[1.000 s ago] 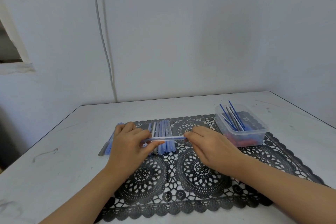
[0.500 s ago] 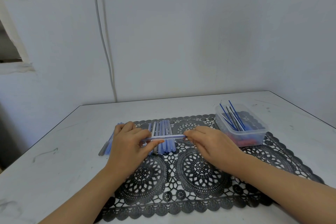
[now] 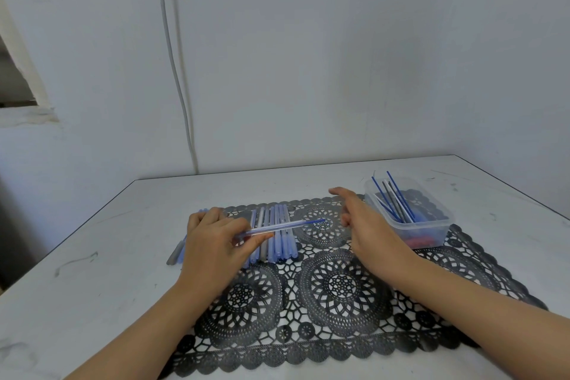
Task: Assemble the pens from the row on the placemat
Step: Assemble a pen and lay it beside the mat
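My left hand [image 3: 212,244] pinches one end of a clear pen barrel [image 3: 277,227] with a blue refill inside; the barrel points right, a little above a row of several blue and grey pen barrels [image 3: 273,236] lying side by side on the black lace placemat [image 3: 339,311]. My right hand [image 3: 367,225] is apart from the pen, fingers relaxed and holding nothing, between the pen's tip and a clear plastic box [image 3: 431,225]. In that box stand several blue and dark refills [image 3: 393,200], with red parts at its bottom.
A few more pens [image 3: 177,251] lie on the white table [image 3: 92,271] left of the placemat, partly hidden by my left hand. The wall rises behind the table, with a cable [image 3: 175,71] running down it. The table's right edge lies past the box.
My right hand has let go of the pen's right end and moved right toward the plastic box. My left hand alone holds the pen, whose right end has tilted slightly up.
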Demonstrator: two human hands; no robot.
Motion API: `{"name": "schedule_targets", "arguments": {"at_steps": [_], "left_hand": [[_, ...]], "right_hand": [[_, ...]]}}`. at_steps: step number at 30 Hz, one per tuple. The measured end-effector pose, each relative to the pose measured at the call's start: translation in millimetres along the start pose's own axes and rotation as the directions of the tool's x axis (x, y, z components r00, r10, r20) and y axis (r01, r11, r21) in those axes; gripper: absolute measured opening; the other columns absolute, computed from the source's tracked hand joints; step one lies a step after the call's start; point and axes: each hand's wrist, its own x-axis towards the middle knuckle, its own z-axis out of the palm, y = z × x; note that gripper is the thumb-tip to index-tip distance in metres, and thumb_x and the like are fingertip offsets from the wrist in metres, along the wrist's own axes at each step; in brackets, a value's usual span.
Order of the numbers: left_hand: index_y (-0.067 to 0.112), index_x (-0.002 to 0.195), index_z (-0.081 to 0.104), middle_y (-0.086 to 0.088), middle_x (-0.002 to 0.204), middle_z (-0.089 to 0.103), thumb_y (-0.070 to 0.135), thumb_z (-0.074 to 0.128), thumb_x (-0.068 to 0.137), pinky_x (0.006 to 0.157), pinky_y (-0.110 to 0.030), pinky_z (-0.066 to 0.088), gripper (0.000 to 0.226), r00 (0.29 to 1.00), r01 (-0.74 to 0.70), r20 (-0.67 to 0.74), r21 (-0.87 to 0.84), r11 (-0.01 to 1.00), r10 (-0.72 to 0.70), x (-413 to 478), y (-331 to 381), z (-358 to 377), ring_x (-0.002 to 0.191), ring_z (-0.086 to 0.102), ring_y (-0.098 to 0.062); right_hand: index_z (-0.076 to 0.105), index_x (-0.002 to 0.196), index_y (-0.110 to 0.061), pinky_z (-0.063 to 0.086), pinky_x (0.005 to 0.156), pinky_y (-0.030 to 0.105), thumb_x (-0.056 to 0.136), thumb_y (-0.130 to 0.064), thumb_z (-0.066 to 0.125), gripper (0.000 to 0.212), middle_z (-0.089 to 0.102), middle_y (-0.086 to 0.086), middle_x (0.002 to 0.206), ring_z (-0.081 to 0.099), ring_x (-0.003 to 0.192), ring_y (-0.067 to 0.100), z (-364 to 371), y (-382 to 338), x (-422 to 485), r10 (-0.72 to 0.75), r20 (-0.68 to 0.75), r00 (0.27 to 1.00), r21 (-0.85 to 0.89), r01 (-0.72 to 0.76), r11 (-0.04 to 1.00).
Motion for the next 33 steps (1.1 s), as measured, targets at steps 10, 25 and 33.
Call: {"name": "schedule_targets", "arguments": {"at_steps": [10,25,33], "left_hand": [[0.023,0.055,0.058,0.028,0.055,0.023,0.067,0.046,0.079,0.067,-0.029,0.022,0.051,1.000,0.008,0.013,0.004,1.000,-0.008,0.1,0.6,-1.8,0.059,0.038,-0.013],[0.024,0.055,0.058,0.027,0.054,0.024,0.062,0.050,0.076,0.067,-0.030,0.024,0.045,0.999,0.012,0.037,0.025,1.000,-0.013,-0.7,0.2,-0.4,0.058,0.039,-0.013],[0.023,0.054,0.056,0.026,0.054,0.022,0.060,0.051,0.076,0.066,-0.030,0.023,0.043,0.999,0.002,0.035,0.040,0.999,-0.004,-0.3,0.7,-0.6,0.057,0.038,-0.013]], "right_hand": [[0.059,0.089,-0.010,0.043,0.068,0.025,0.096,-0.022,0.046,0.019,0.058,-0.002,0.079,0.056,0.074,0.015,-1.6,-2.7,0.0,-0.025,0.037,0.999,0.002,0.025,1.000],[0.068,0.111,-0.019,0.040,0.086,0.021,0.091,-0.019,0.057,0.022,0.058,0.000,0.105,0.055,0.098,0.014,4.8,-3.6,-1.2,0.031,0.275,0.961,-0.129,0.005,0.992],[0.058,0.125,-0.020,0.035,0.078,0.015,0.090,-0.029,0.059,0.036,0.052,-0.006,0.096,0.050,0.087,0.005,4.4,-1.4,-1.6,-0.002,0.261,0.965,-0.138,0.040,0.990]]}}
